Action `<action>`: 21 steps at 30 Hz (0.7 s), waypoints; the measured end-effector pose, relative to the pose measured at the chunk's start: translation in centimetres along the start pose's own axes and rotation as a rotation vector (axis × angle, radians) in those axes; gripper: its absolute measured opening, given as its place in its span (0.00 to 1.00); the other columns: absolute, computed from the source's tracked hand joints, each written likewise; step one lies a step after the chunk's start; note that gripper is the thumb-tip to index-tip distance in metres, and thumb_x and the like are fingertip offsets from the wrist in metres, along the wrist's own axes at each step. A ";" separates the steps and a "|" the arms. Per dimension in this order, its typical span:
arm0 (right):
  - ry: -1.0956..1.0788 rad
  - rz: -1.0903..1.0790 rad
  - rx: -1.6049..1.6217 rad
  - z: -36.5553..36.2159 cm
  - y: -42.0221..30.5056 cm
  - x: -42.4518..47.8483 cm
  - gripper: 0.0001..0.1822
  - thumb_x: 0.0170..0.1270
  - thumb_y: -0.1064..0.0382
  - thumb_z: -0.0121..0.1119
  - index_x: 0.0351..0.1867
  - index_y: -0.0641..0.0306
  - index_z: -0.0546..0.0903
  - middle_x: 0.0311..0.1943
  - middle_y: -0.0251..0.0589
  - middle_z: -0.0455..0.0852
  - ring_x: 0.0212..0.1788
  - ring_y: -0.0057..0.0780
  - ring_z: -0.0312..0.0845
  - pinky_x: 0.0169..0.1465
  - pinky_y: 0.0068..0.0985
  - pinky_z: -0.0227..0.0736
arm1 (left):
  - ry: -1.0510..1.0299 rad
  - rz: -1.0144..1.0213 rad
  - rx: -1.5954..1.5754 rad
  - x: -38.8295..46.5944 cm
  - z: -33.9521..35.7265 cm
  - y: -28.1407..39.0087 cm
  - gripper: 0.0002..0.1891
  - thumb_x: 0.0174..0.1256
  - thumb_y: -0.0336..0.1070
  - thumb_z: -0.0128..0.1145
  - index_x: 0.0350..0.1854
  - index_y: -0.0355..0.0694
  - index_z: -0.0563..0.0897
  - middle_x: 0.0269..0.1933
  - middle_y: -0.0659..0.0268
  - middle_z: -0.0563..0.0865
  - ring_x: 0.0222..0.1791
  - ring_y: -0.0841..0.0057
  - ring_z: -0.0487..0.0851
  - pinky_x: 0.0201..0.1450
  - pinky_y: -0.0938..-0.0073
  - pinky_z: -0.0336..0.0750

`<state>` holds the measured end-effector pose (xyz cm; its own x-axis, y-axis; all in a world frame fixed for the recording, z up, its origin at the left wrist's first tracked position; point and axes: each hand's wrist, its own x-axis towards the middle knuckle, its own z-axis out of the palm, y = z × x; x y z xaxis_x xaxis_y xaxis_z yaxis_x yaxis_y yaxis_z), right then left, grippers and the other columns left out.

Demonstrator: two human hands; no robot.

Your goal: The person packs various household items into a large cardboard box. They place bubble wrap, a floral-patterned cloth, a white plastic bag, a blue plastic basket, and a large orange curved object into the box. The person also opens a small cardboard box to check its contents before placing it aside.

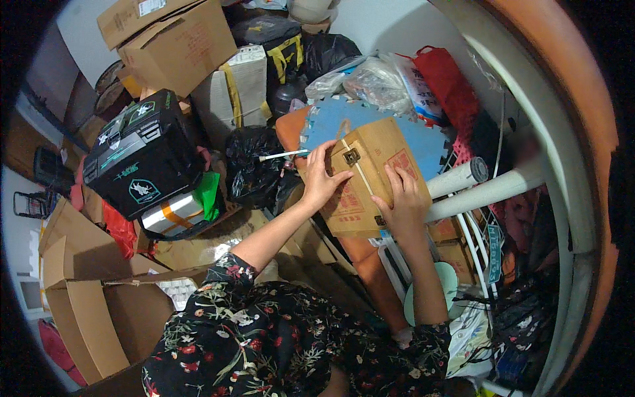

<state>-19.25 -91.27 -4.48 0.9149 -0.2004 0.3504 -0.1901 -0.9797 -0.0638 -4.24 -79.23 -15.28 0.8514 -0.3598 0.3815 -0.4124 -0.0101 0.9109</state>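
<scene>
A cardboard box [392, 144] with red print lies before me on a blue foam mat [332, 119], which rests on an orange surface [364, 263]. Dark square fittings and a pale strip run along the box's seam. My left hand [325, 176] rests at the box's left part, thumb and fingers apart beside the upper fitting. Across the lower right part of the box lies my right hand [403, 203], its thumb near the seam. Neither hand visibly grips the box. A thin white rod [285, 155] points out to the left of my left hand.
Two pale pipes [454, 181] [488, 193] jut in at the right, above a white wire rack [476, 238]. A black printed case [144, 154] stands at the left, above an open carton [134, 317]. Black bags [253, 164] and plastic bags [377, 82] lie beyond the box.
</scene>
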 end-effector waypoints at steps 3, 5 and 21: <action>-0.028 0.015 0.058 1.1 0.5 -0.3 0.39 0.54 0.51 0.66 0.69 0.53 0.65 0.65 0.50 0.65 0.66 0.49 0.61 0.66 0.45 0.57 | 0.005 0.012 0.025 0.0 0.1 0.1 0.39 0.44 0.37 0.75 0.61 0.41 0.69 0.55 0.57 0.73 0.59 0.58 0.69 0.63 0.60 0.65; -0.042 0.022 0.094 1.5 0.9 -0.4 0.37 0.59 0.50 0.60 0.70 0.53 0.63 0.67 0.51 0.62 0.69 0.50 0.56 0.69 0.48 0.51 | -0.002 0.015 0.024 0.0 0.2 0.1 0.38 0.46 0.38 0.75 0.61 0.41 0.69 0.55 0.57 0.73 0.60 0.58 0.68 0.63 0.60 0.64; -0.084 0.059 0.217 2.4 2.4 -0.9 0.28 0.71 0.49 0.36 0.70 0.53 0.63 0.71 0.49 0.57 0.73 0.46 0.48 0.73 0.50 0.37 | -0.246 -0.232 -0.507 1.4 -1.3 -0.6 0.23 0.63 0.31 0.63 0.59 0.40 0.69 0.52 0.64 0.75 0.43 0.82 0.79 0.46 0.78 0.76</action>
<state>-19.65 -93.49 -7.20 0.9326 -0.2481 0.2621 -0.1709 -0.9433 -0.2847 -2.39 -78.47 -15.06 0.7760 -0.6069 0.1719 0.0316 0.3097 0.9503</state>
